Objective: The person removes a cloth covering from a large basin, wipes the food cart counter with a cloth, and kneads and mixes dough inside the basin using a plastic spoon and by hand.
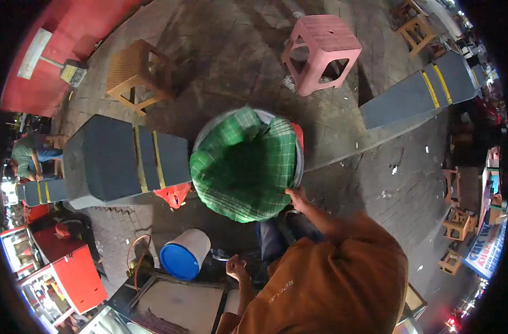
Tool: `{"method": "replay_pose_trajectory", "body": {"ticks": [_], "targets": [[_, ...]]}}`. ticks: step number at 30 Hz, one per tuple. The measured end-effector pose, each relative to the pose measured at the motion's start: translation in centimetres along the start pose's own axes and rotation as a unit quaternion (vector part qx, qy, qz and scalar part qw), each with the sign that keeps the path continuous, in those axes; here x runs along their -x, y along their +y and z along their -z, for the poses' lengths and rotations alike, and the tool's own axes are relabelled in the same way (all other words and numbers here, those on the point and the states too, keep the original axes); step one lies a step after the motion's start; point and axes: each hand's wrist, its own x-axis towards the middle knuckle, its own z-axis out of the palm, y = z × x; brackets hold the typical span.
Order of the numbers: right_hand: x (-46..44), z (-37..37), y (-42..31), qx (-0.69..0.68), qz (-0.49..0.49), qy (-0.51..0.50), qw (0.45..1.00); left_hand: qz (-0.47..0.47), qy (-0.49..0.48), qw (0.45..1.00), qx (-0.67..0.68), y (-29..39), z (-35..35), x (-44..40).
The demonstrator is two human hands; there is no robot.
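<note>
The cloth (268,186), green with pale checks, lies spread over a round grey basin (300,171) in front of the person, its middle sunk in a dark hollow and its far part bunched up. The right hand (298,199) is at the cloth's near right edge, its grip clamped on the fabric; whether it takes in the basin's rim too, I cannot tell. The left hand (237,268) hangs lower, apart from the cloth, near the bucket (194,245), with its fingers curled; I cannot tell whether its grip is fully together.

The bucket is pale, tilted in view, with a blue lid (180,261). Left of the basin stands a grey bollard (101,158) with two yellow bands, a red bag (174,194) at its near side. Beyond the basin, on the paving (226,61), stand a brown stool (126,69) and a pink stool (324,42). A second bollard (404,97) is off to the right. Far left, another person (23,155) sits.
</note>
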Motion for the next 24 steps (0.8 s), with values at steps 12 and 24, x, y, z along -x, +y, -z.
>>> {"method": "replay_pose_trajectory", "body": {"ticks": [12,24], "targets": [[0.5,0.0,-1.7,0.048,0.020,0.012,0.999,0.003,-0.062,0.998,-0.001,-3.7,1.7,1.2],[-1.9,6.8,-9.3,0.218,0.075,-0.173,0.958,0.074,0.126,0.955,-0.259,-11.5,4.6,1.8]]}}
